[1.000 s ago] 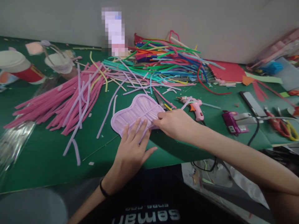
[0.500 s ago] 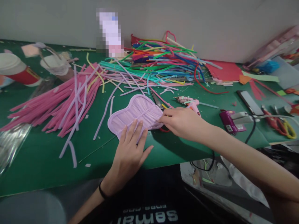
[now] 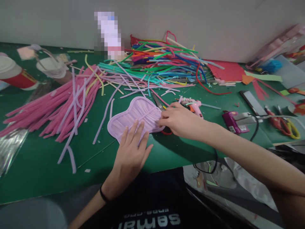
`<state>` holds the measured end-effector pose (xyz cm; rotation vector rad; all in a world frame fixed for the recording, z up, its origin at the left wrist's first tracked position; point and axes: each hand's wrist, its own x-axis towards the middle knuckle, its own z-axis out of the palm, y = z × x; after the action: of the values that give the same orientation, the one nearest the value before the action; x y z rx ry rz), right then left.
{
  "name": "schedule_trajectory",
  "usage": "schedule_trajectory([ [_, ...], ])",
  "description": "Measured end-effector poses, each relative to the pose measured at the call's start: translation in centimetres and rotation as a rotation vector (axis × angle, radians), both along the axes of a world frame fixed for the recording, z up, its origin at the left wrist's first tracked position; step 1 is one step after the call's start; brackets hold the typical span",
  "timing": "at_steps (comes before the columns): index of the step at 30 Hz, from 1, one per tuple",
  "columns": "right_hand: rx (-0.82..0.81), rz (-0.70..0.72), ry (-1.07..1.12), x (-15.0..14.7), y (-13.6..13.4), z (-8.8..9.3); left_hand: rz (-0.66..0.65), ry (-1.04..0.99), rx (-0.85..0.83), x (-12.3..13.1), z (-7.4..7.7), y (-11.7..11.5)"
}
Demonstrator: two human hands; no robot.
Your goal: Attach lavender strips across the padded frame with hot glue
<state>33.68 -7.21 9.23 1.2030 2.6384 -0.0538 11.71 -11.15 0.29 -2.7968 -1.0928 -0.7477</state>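
A lilac wing-shaped piece [image 3: 133, 116] made of pipe cleaners lies flat on the green mat [image 3: 43, 165]. My left hand [image 3: 131, 151] rests on its near edge, fingers stretched out flat and pressing it down. My right hand [image 3: 179, 120] is at the piece's right edge, fingers curled and pinched at the rim or at a thin strand; what they hold is too small to make out. Black-bladed scissors [image 3: 157, 101] lie just behind my right hand, their red handle partly under it.
A pink glue gun [image 3: 194, 106] lies right of my right hand. Pink pipe cleaners [image 3: 47, 105] are piled at left, mixed colours [image 3: 162, 62] at the back. A purple device [image 3: 232, 122], cable, phone [image 3: 251, 102] and red-yellow pliers [image 3: 284, 122] sit right; cups [image 3: 14, 73] far left.
My right hand slid a little left along the piece's right edge. The view drifted slightly; my left hand stays pressed on the piece.
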Motion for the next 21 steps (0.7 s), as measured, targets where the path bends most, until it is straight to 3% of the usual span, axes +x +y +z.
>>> schedule_trajectory([
  [12, -0.063, 0.035, -0.010, -0.1, 1.1, 0.3, 0.100, -0.094, 0.027, 1.7, 0.4, 1.7],
  [21, -0.175, 0.084, 0.044, -1.2, 0.7, 0.3, 0.046, -0.062, 0.073, -1.1, 0.7, 1.2],
])
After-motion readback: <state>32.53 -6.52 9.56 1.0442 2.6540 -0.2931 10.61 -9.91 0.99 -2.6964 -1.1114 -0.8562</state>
